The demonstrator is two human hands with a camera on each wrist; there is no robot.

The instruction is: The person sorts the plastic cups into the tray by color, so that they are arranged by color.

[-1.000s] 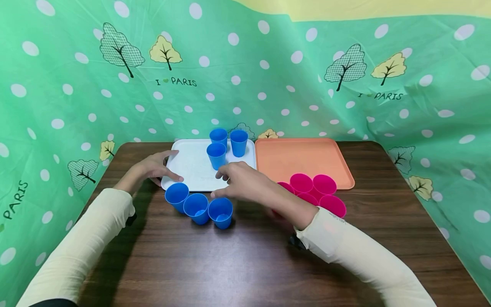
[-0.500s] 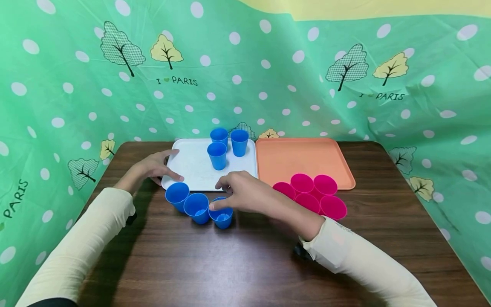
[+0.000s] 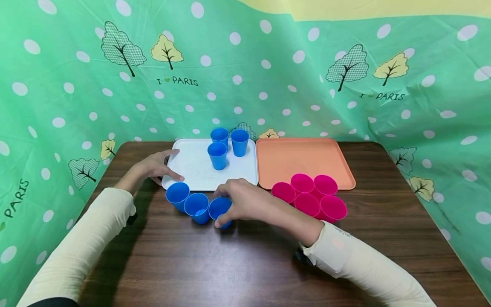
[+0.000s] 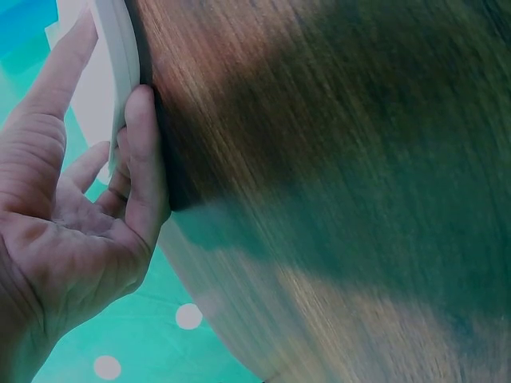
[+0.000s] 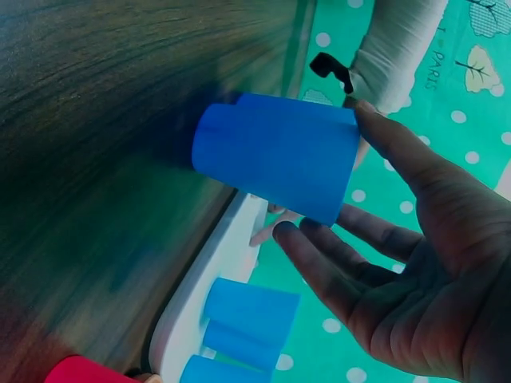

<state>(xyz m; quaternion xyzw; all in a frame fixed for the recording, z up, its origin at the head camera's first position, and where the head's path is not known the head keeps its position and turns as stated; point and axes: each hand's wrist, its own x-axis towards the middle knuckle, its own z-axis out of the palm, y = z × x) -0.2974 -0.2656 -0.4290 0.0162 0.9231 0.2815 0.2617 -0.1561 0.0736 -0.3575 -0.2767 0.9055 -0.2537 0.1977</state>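
My left hand (image 3: 155,166) holds the left edge of a white tray (image 3: 188,164); in the left wrist view the tray rim (image 4: 120,72) lies between the fingers. With thumb and fingers spread around it, my right hand (image 3: 245,200) is at the rightmost blue cup (image 3: 218,207) of the front row. In the right wrist view the thumb meets that blue cup's (image 5: 279,155) rim, and the other fingers stand close by; a firm hold is not visible. Two more blue cups, a middle one (image 3: 197,207) and a left one (image 3: 177,196), stand beside it, upright on the table.
Three blue cups, one at the front (image 3: 217,156), stand on the white tray's right half. An orange tray (image 3: 299,155) adjoins it on the right. Several pink cups (image 3: 307,205) cluster in front of the orange tray. A patterned green cloth (image 3: 245,94) hangs behind the table (image 3: 238,264).
My right hand has come down and toward me, from over the white tray's front edge to around the rightmost front blue cup. My left hand has stayed at the tray edge.
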